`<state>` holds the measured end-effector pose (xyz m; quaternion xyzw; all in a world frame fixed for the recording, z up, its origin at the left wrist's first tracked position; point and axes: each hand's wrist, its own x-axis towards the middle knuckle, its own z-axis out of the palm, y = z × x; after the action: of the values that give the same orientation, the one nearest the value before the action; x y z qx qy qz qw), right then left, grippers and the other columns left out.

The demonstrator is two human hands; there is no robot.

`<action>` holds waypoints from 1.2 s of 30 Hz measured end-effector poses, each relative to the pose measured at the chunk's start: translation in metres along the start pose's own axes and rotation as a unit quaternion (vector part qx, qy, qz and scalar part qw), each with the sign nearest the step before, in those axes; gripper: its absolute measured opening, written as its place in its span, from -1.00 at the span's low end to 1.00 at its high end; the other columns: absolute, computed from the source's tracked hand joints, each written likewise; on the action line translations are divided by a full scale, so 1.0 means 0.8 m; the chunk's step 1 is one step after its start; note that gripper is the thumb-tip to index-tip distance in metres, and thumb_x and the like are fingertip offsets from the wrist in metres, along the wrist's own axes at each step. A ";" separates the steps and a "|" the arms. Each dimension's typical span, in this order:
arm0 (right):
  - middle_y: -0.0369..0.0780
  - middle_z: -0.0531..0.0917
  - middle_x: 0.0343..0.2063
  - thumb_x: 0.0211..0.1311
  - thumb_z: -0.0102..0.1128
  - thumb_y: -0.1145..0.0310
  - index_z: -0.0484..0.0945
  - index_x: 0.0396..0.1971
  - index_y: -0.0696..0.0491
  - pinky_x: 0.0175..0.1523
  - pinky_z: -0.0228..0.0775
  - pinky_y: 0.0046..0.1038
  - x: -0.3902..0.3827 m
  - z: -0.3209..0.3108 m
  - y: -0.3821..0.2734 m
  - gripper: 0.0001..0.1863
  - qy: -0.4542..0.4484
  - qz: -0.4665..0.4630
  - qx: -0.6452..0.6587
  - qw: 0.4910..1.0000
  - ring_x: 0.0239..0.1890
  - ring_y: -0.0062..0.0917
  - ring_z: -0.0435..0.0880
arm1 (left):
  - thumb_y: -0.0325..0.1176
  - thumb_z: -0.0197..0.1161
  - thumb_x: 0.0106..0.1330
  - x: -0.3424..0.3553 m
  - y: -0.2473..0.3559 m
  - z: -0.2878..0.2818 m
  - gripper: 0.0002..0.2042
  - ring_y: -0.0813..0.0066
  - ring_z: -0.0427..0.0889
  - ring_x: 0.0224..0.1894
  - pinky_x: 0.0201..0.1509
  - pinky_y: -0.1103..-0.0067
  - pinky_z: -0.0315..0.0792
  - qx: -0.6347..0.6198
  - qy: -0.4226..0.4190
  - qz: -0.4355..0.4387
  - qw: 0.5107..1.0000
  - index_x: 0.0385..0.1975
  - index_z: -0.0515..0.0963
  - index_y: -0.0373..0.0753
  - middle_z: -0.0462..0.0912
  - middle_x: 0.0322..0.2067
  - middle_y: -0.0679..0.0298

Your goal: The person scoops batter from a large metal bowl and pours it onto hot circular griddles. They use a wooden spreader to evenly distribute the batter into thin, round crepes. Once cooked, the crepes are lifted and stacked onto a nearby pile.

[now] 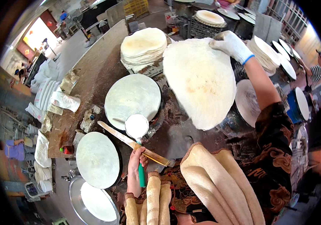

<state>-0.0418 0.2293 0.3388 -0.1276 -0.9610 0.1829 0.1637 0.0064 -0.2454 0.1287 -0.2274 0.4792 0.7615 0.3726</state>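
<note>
- at lower left, a steel basin (71,195) of white liquid (97,202), with the near griddle (97,160) just beyond.
- next, the far griddle (132,98); on its near side, the bare left hand (135,165) closed round a green-handled ladle (136,126) and, seemingly, a flat wooden stick (117,133).
- farther off, a flatbread stack (143,48).
- rightward, one large thin flatbread (198,86) — long axis running near to far, narrow end near — its far right edge pinched by the gloved right hand (228,47), the nearer hand.

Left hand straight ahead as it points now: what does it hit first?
Beyond the ladle and wooden stick in its grip, the left hand would probably meet the pale round griddle; depth is unclear.
</note>
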 end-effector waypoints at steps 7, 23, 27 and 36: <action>-0.19 0.66 -0.53 -0.09 0.30 0.16 0.66 -0.37 0.14 -0.40 0.41 -0.49 0.244 0.136 0.027 -0.64 -0.137 -0.029 0.133 0.981 -0.54 -0.56 0.57 | -0.45 0.13 0.28 0.044 0.025 0.008 -0.89 0.71 0.18 -0.89 -0.89 0.74 0.13 -0.091 0.053 0.056 0.993 -0.45 0.35 -0.14 0.20 -0.83 0.50; -0.24 0.63 -0.35 0.12 0.01 0.31 0.58 -0.16 -0.05 -0.23 0.47 -0.36 0.416 0.270 0.001 -0.71 0.114 -0.409 -0.244 0.872 -0.30 -0.39 0.62 | -0.41 0.10 0.31 0.106 0.086 0.046 -0.95 0.75 0.19 -0.86 -0.87 0.76 0.16 -0.208 0.122 0.113 0.964 -0.29 0.41 -0.14 0.19 -0.79 0.52; -0.27 0.58 -0.36 0.19 -0.06 0.27 0.49 -0.12 -0.02 -0.18 0.40 -0.41 0.389 0.436 0.044 -0.72 0.127 -0.435 -0.261 0.852 -0.24 -0.47 0.57 | -0.43 0.10 0.30 0.105 0.097 0.062 -0.75 0.74 0.15 -0.86 -0.87 0.76 0.15 -0.231 0.146 0.111 0.956 -0.03 0.41 -0.11 0.18 -0.79 0.51; -0.28 0.54 -0.08 0.24 -0.16 0.31 0.44 0.00 -0.01 0.13 0.23 -0.31 0.378 0.568 0.002 -0.65 0.004 -0.290 -0.218 0.932 0.06 -0.43 0.46 | -0.41 0.10 0.30 0.101 0.095 0.079 -0.63 0.74 0.15 -0.87 -0.86 0.76 0.15 -0.239 0.132 0.102 0.956 0.13 0.37 -0.08 0.17 -0.81 0.53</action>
<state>-0.4817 0.1820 0.0196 0.1236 -0.9717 -0.0872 0.1813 -0.1025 -0.1806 0.1419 -0.3582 0.3484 0.8511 0.1611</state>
